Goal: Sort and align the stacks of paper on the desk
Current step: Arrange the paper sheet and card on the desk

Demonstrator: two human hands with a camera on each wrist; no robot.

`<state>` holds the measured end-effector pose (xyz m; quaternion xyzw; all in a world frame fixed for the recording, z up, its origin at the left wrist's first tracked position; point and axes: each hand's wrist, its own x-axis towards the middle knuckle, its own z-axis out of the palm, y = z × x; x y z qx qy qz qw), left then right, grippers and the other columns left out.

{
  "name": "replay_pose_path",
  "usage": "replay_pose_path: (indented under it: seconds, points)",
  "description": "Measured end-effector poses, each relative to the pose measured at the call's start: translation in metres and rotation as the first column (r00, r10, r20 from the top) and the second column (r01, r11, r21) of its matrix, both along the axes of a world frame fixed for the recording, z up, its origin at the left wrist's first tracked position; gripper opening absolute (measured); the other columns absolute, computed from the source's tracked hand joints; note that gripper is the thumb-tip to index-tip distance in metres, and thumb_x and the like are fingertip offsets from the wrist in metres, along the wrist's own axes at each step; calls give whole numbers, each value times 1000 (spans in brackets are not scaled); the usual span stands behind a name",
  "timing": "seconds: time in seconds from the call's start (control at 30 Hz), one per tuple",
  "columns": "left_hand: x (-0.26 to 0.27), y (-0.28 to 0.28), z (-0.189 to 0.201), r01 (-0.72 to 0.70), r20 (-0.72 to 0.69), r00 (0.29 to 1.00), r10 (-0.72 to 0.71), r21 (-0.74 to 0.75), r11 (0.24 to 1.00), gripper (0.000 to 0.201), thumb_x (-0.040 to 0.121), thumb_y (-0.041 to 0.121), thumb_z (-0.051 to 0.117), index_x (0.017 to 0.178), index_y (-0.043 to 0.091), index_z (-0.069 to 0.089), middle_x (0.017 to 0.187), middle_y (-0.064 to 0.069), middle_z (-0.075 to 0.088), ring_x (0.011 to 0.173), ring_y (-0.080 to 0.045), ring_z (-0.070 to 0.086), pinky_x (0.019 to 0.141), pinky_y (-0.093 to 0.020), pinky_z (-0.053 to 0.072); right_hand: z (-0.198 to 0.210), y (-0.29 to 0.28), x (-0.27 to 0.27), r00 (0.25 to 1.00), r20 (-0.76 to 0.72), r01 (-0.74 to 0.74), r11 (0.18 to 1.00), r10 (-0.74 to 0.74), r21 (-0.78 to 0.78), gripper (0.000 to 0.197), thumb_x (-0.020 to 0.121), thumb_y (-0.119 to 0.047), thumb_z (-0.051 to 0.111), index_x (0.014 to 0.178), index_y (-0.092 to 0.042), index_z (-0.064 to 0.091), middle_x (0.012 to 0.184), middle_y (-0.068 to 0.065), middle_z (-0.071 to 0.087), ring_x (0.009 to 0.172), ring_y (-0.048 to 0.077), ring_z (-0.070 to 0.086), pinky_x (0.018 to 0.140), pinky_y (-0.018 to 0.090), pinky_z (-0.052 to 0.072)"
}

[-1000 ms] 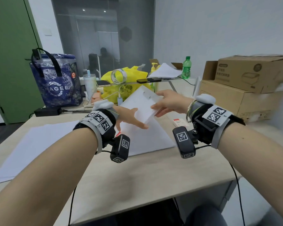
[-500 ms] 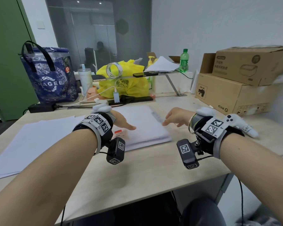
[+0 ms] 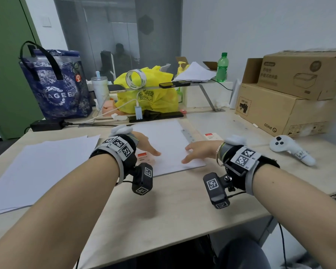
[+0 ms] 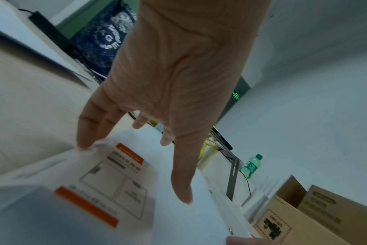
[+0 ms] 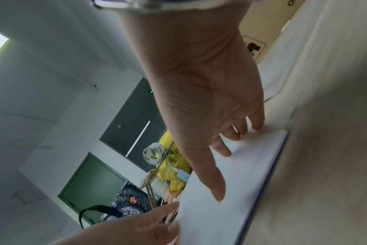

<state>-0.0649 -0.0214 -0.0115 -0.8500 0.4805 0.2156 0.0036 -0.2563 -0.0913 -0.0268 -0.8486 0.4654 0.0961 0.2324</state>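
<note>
A squared stack of white paper [image 3: 164, 138] lies flat in the middle of the desk. My left hand [image 3: 147, 147] rests on its left side with straight, spread fingers. An orange-labelled slip [image 3: 144, 155] lies under that hand. My right hand [image 3: 194, 154] touches the stack's near right corner, fingers relaxed. The left wrist view has my left hand [image 4: 168, 132] over the orange-labelled slip [image 4: 115, 175]. In the right wrist view my right hand [image 5: 216, 132] lies on the white stack [image 5: 237, 190]. A looser spread of white sheets [image 3: 39, 167] lies at the desk's left.
A blue tote bag [image 3: 56, 86], a black power adapter [image 3: 47, 125] and a yellow bag [image 3: 149, 94] stand at the back. Cardboard boxes [image 3: 291, 98] fill the right side. A white controller [image 3: 287, 148] and another orange-labelled card [image 3: 210, 135] lie right of the stack.
A second ago both hands held the stack raised and tilted above the desk. It now lies flat, and both hands rest on it with open fingers.
</note>
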Motion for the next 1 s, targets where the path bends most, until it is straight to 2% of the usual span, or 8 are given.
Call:
replay_pose_path:
  seconds: [0.13,0.23,0.33,0.43,0.7,0.77,0.87,1.0]
  points:
    - [0,-7,4,95,122,987,-109,117,989,86,84,55,60,152,20,21,153,-6,33,132,-25,45,109,-31,40,6,-16,0,1000,12,-5,999,5,-50,67,88,-38,61,146,-15,36,153,1,33,141,20,31,116,32,26]
    - [0,-18,3,131,184,968,-170,204,970,87,80,57,64,149,16,30,145,-7,43,107,-24,54,97,-30,44,16,-35,-9,998,21,59,980,-56,-189,63,85,-17,64,143,-9,39,148,8,39,133,24,41,104,31,37]
    - [5,-29,-1,155,202,956,-211,265,952,87,74,61,67,142,15,40,129,-4,52,96,-22,49,87,-30,44,19,-50,-20,983,-90,127,949,-159,-287,64,83,-19,66,139,-3,40,143,12,45,129,27,46,97,32,43]
    - [8,-37,-6,186,236,934,-267,318,930,81,70,66,67,130,14,52,106,0,57,96,-21,53,82,-29,44,14,-59,-24,947,-241,143,951,-212,-274,56,81,-26,66,129,-5,50,134,10,54,120,27,54,80,28,42]
    - [17,-45,-12,195,260,924,-279,309,931,81,69,70,64,126,14,54,104,0,58,97,-20,54,82,-29,42,4,-70,-13,906,-341,158,947,-251,-278,43,82,-24,62,121,-5,56,118,9,59,91,23,50,71,25,41]
    - [18,-45,-13,196,254,927,-275,296,935,81,70,70,64,128,14,52,105,0,57,97,-20,53,80,-29,42,5,-72,-12,914,-309,178,944,-263,-278,40,79,-24,66,113,-7,57,108,8,57,91,24,52,70,26,42]
    - [23,-44,-16,192,249,932,-264,280,941,87,68,73,63,132,15,48,111,0,56,101,-21,52,84,-30,41,5,-73,-10,925,-272,185,940,-265,-288,50,76,-25,69,120,-6,53,115,9,59,101,27,58,74,29,44]
    - [28,-44,-20,198,265,927,-265,255,946,93,68,76,59,137,15,43,125,-3,57,106,-21,51,89,-30,40,6,-69,-7,933,-261,145,923,-248,-358,50,78,-19,63,124,-5,50,107,7,59,96,26,58,72,26,43]
